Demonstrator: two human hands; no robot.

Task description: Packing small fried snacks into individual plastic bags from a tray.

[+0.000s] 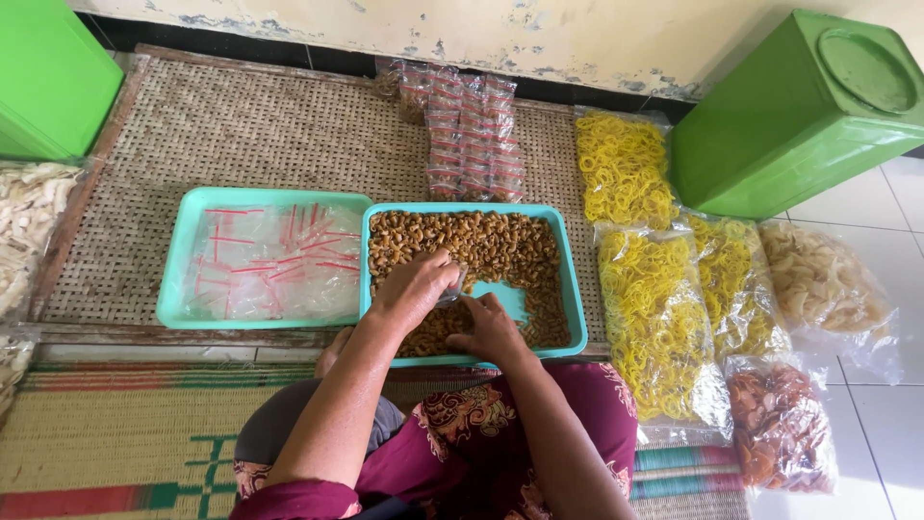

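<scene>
A teal tray in front of me holds small brown snack pieces. My left hand reaches into it and pinches a small clear plastic bag at its mouth. Right beside it, my right hand rests low in the tray on the snack pieces, its fingers curled by the bag. A second teal tray to the left holds a pile of empty clear bags with red strips. Behind the trays lie rows of filled small packets.
Big bags of yellow ring snacks and pale and orange crackers lie on the right. A green tin stands at the back right, another at the far left. Woven mats cover the floor; my legs are folded below.
</scene>
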